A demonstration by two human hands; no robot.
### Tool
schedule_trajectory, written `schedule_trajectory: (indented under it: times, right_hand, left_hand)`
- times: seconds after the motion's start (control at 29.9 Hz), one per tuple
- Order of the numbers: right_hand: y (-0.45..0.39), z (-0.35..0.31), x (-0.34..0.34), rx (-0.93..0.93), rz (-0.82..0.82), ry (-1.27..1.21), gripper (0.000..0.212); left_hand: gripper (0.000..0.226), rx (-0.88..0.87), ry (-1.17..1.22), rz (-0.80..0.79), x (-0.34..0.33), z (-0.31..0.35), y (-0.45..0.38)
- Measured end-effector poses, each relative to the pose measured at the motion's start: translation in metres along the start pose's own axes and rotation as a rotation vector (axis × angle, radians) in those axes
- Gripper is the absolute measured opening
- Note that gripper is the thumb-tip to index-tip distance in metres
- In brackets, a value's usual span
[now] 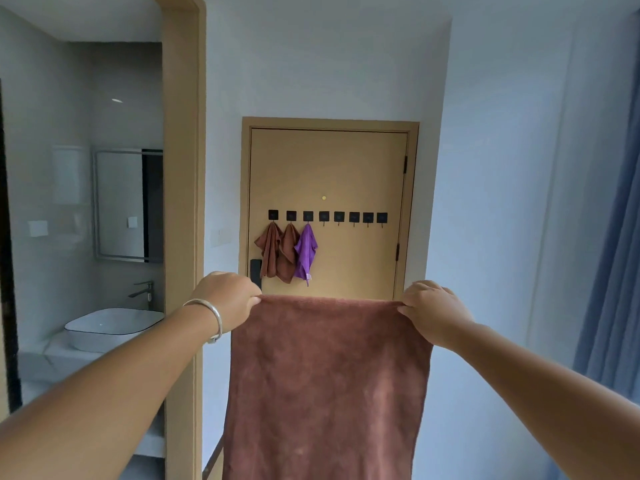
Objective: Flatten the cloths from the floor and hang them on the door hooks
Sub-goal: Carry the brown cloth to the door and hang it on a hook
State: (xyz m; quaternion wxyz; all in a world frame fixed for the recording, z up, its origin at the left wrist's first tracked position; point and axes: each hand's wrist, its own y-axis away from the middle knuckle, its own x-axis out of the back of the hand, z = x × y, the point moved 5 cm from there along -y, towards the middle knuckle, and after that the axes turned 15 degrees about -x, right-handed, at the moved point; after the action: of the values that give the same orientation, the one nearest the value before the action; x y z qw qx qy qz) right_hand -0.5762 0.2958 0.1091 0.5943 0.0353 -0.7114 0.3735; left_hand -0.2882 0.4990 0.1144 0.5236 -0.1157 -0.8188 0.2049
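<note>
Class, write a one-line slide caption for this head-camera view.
Both hands, left and right, hold a brown cloth spread flat before a door where three cloths already hang.

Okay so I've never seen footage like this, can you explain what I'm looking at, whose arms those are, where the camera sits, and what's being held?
There is no machine here. The camera is worn on a person's head, looking forward and down, so the two bare arms reaching in are that person's own. The left hand, with a bangle on its wrist, and the right hand each pinch a top corner of a brown cloth, holding it spread flat. Ahead is a tan door with a row of eight black hooks. The three leftmost already carry two brown cloths and a purple cloth. On the left, a doorway shows a bathroom sink.
</note>
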Motion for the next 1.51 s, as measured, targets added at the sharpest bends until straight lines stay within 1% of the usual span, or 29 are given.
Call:
schedule_trajectory:
  times: [0.13, 0.3, 0.47, 0.7, 0.84, 1.0, 1.24, 1.51]
  right_hand:
    - [-0.045, -0.025, -0.021, -0.004, 0.003, -0.016, 0.031]
    - [-0.101, -0.045, -0.050, -0.009, 0.005, -0.020, 0.032]
    - [-0.164, -0.059, -0.087, 0.015, 0.011, -0.006, 0.031]
    - [-0.267, -0.053, -0.147, 0.008, 0.027, -0.081, 0.032]
    - [-0.333, -0.042, -0.177, -0.028, 0.011, -0.131, 0.031]
    - [-0.404, -0.035, -0.210, -0.032, 0.046, -0.148, 0.032]
    - [-0.481, -0.032, -0.269, -0.053, 0.017, -0.166, 0.031]
    - [-0.590, -0.038, -0.335, -0.052, 0.038, -0.180, 0.030]
  left_hand:
    - [0.036, 0.015, 0.001, 0.006, -0.035, -0.041, -0.028]
    - [0.035, 0.023, 0.005, 0.025, -0.070, -0.076, -0.059]
    - [0.036, 0.044, 0.000, -0.007, -0.111, -0.105, -0.099]
    - [0.035, 0.025, -0.009, -0.023, -0.166, -0.138, -0.187]
    - [0.034, -0.006, -0.034, -0.003, -0.189, -0.152, -0.246]
    - [0.034, 0.014, -0.039, 0.019, -0.222, -0.173, -0.307]
    - [0.034, -0.008, -0.043, -0.008, -0.288, -0.202, -0.381]
    - [0.031, -0.037, -0.029, 0.043, -0.374, -0.254, -0.486]
